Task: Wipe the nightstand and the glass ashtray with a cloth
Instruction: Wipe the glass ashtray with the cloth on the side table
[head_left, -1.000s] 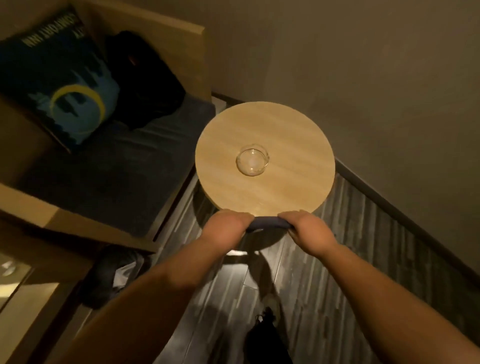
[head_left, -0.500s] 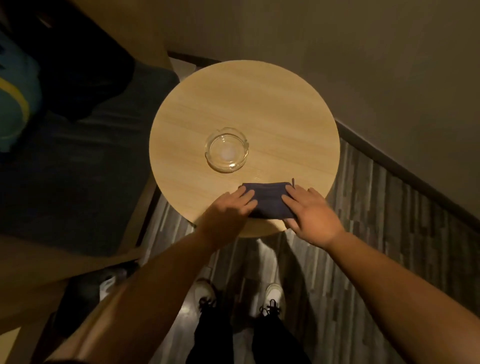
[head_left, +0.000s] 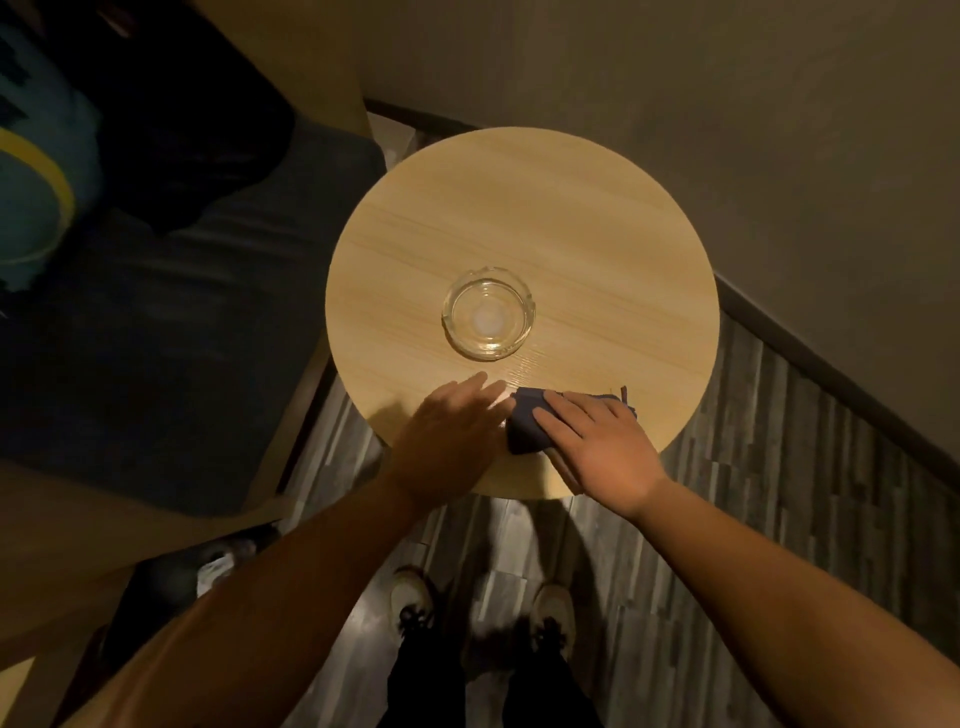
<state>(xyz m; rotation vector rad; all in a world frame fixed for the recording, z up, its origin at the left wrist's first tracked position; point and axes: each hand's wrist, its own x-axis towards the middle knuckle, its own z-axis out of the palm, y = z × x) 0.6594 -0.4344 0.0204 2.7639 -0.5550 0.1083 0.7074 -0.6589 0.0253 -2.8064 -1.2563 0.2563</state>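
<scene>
Head view is showing both hands lying at the near rim of the round wooden bench (head_left: 597, 218) that is serving as the nightstand. Right hand (head_left: 602, 441) is lying flat, fingers straight and slightly spread, pressing down on a folded dark blue cloth (head_left: 524, 423); the cloth is sitting under its fingers and poking out past them toward the left hand, with a small loose thread or tag showing beyond the fingertips on the far side. Left hand (head_left: 449, 441) is resting just beside the cloth, fingers straight and close together, its fingertips lying on the bare wood at the cloth's edge; whether it is touching the cloth is hard to tell. Glass ashtray (head_left: 488, 313) is standing upright near the middle of the bench, just beyond the fingertips of both hands and apart from them and from the cloth. Beyond the left hand, off the bench, a dark upholstered seat (head_left: 171, 338) is sitting in a wooden frame, with a teal cushion (head_left: 36, 171) and a black bundle (head_left: 192, 114) lying on it. Below the forearms, two light shoes (head_left: 413, 597) and dark trouser legs are standing on grey plank flooring (head_left: 805, 467), and a beige wall (head_left: 727, 104) is running behind the bench, past the right hand.
</scene>
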